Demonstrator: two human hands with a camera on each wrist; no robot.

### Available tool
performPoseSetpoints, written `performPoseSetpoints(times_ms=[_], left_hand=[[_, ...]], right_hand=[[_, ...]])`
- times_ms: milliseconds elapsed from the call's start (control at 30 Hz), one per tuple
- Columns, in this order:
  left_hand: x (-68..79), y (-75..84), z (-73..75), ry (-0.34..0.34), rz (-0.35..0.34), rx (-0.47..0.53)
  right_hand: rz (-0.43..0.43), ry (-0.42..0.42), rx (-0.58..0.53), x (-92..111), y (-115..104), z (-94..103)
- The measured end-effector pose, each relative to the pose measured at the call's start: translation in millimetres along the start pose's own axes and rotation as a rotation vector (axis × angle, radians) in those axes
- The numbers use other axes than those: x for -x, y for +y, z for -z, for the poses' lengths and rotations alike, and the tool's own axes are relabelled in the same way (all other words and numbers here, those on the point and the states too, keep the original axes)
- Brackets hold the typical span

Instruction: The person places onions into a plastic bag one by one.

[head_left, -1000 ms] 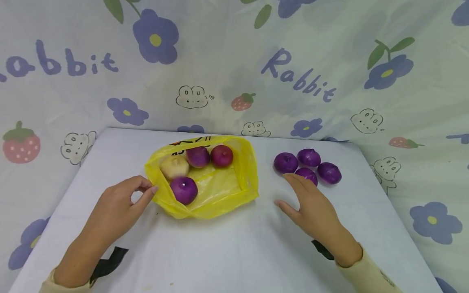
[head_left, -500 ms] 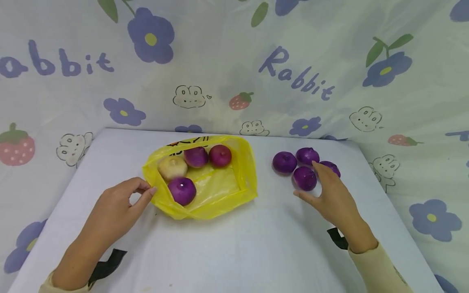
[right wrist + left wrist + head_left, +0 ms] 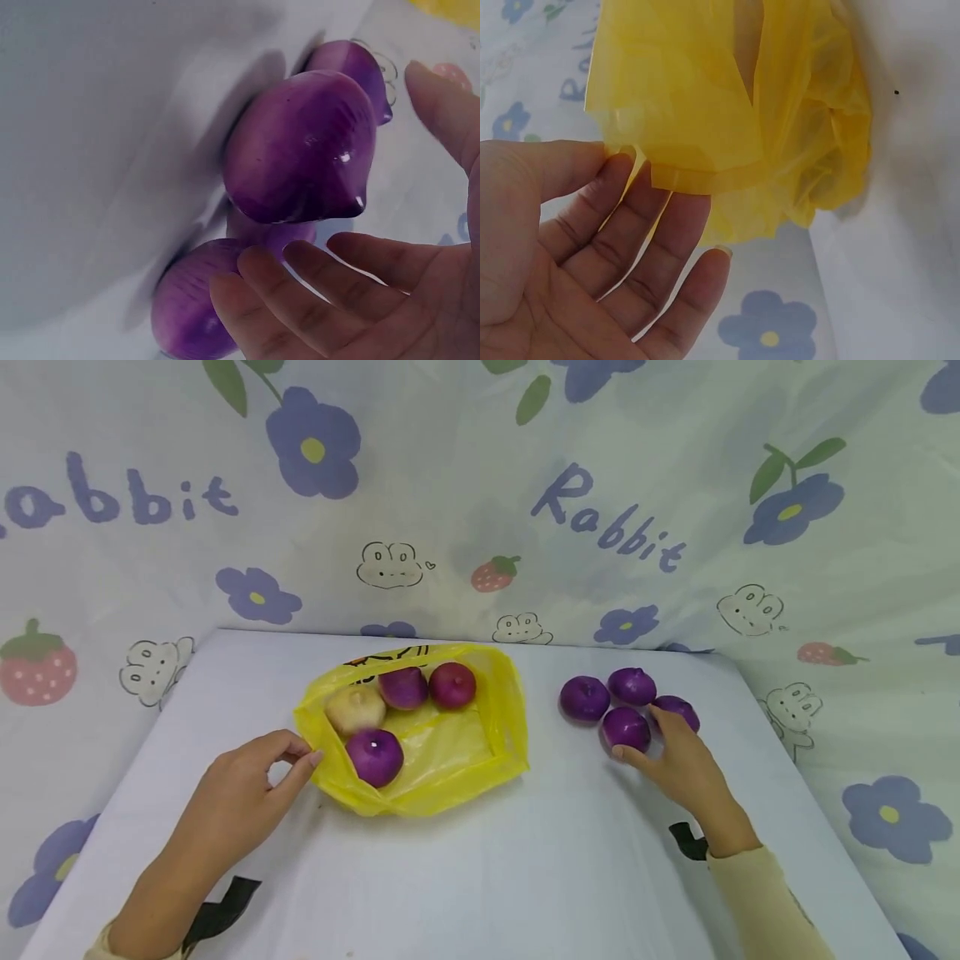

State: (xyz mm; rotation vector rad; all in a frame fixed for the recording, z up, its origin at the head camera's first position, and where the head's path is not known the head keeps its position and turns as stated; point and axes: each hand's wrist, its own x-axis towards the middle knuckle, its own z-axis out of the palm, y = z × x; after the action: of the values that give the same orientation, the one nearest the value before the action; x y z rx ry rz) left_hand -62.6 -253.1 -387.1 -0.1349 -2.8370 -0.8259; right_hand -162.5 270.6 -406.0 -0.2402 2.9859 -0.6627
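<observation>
My left hand (image 3: 243,793) pinches the left edge of a yellow plastic bag (image 3: 450,752) between thumb and forefinger. In the left wrist view, the bag's thin film (image 3: 682,90) hangs from these fingertips. Inside its open mouth lie a pale onion (image 3: 356,710), a reddish onion (image 3: 452,685) and purple onions (image 3: 375,758). My right hand (image 3: 682,764) reaches around the nearest onion (image 3: 625,731) of a purple cluster, thumb at its near side. In the right wrist view, that glossy onion (image 3: 304,150) sits between spread thumb and fingers, with a gap to the thumb.
Other purple onions stand close by: one on the left (image 3: 585,698), one behind (image 3: 632,685), and one partly hidden by my fingers (image 3: 677,708). Everything rests on a white-covered table (image 3: 465,877). A patterned curtain (image 3: 450,485) hangs behind its far edge.
My right hand has moved right to the purple cluster, then lowered around the nearest onion with thumb and fingers closer together. My left hand keeps its pinch on the bag.
</observation>
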Motion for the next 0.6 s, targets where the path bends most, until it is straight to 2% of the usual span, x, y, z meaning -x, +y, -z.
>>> performPoseSetpoints(times_ms=[200,600], left_hand=[[-0.3,0.5,-0.8,-0.016,0.027,-0.006],[-0.3,0.9,-0.8,0.009,-0.006,0.0]], right_hand=[[-0.012,-0.017,-0.023,-7,10,-6.6],[-0.009,-0.033,-0.059,-14,19,-15.7]])
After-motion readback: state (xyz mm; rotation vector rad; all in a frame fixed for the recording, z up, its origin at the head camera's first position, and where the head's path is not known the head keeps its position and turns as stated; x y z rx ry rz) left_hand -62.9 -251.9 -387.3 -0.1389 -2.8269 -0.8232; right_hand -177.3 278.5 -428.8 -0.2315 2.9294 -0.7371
